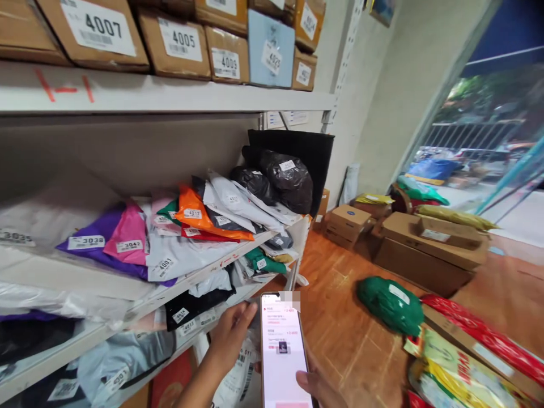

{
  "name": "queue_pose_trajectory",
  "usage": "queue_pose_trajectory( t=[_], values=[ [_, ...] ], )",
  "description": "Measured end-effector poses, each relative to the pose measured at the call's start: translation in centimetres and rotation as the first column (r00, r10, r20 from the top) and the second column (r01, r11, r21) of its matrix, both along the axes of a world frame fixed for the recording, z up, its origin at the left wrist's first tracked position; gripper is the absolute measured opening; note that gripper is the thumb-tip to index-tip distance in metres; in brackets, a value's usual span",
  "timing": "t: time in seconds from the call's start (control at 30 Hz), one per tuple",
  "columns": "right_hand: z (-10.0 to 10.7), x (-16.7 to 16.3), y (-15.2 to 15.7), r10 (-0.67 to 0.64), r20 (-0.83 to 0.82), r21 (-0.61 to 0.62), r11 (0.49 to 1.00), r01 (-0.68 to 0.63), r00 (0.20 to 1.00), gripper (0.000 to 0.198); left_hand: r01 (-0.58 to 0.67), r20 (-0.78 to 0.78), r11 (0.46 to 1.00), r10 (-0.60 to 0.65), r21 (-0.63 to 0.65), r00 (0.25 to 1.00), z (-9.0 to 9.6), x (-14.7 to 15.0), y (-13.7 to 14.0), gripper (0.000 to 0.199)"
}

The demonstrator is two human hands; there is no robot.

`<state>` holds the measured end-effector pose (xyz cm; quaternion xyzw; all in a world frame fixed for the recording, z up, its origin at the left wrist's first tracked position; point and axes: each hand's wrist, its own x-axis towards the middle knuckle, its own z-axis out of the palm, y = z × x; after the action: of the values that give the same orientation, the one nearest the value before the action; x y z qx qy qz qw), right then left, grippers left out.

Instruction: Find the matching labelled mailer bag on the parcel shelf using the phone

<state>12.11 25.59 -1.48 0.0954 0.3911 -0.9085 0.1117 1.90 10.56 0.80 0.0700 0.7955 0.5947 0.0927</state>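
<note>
Low in the view, the left hand (232, 334) has its fingers curled against the left edge of a smartphone (284, 351), and the right hand (317, 385), only partly in frame, wraps the lower right edge with its thumb on the glass, so both hands are clamped on the phone and it stands upright between them. The screen is a glossy, slim rectangle showing a white page with a pink top bar, small red and grey lines of text too fine to read, and one tiny product picture.

Just behind the left hand, the lower shelf (199, 334) holds crinkled soft mailers: a black one labelled 4013 (191, 309) and grey and white ones with barcode stickers. The middle shelf (238, 249) carries a slumped fan of glossy poly bags: a purple bag marked 3038 (96, 235), a pink bag marked 3042 (127, 238), a pale grey bag marked 4001 (178, 258), an orange bag marked 4012 (195, 212), and two bulging black plastic bags (280, 181) further back. The top shelf bears a red hand-drawn mark "1-1" (66, 88) on its painted edge, with square cardboard boxes above labelled 4007 (96, 28), 4005 (176, 42) and 4003 (225, 56).

To the right, on the orange wood-grain floor (344, 334), lie a rounded green bag (389, 306), flat brown cartons (429, 249) and colourful printed packets (459, 374)
</note>
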Motion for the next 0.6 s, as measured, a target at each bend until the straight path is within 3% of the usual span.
queue_pose_trajectory(
  t=[0.1, 0.2, 0.4, 0.47, 0.6],
  values=[
    [-1.9, 1.1, 1.2, -0.146, -0.054, 0.031, 0.989, 0.147, 0.988, 0.061, 0.194, -0.052, 0.977, -0.189, 0.093, 0.981, 0.6, 1.5, 2.0, 0.036],
    [-3.9, 2.1, 2.3, -0.236, -0.1, 0.052, 0.969, 0.241, 0.967, 0.044, 0.224, -0.031, 0.961, -0.222, 0.16, 0.975, 1.2, 2.8, 3.6, 0.033],
    [-5.5, 3.4, 4.0, -0.132, 0.066, -0.035, 0.99, 0.135, 0.989, 0.055, 0.239, 0.041, 0.966, -0.244, 0.101, 0.969, 0.8, 4.1, 5.5, 0.03],
    [-5.4, 3.6, 4.3, -0.167, 0.037, -0.025, 0.986, 0.168, 0.985, 0.054, 0.214, 0.037, 0.973, -0.218, 0.086, 0.975, 0.4, 4.4, 5.7, 0.032],
    [-4.6, 3.6, 4.5, -0.22, 0.01, 0.002, 0.976, 0.22, 0.975, 0.055, 0.005, 0.035, 0.998, -0.007, 0.062, 0.999, -0.6, 4.7, 5.5, 0.036]
  ],
)
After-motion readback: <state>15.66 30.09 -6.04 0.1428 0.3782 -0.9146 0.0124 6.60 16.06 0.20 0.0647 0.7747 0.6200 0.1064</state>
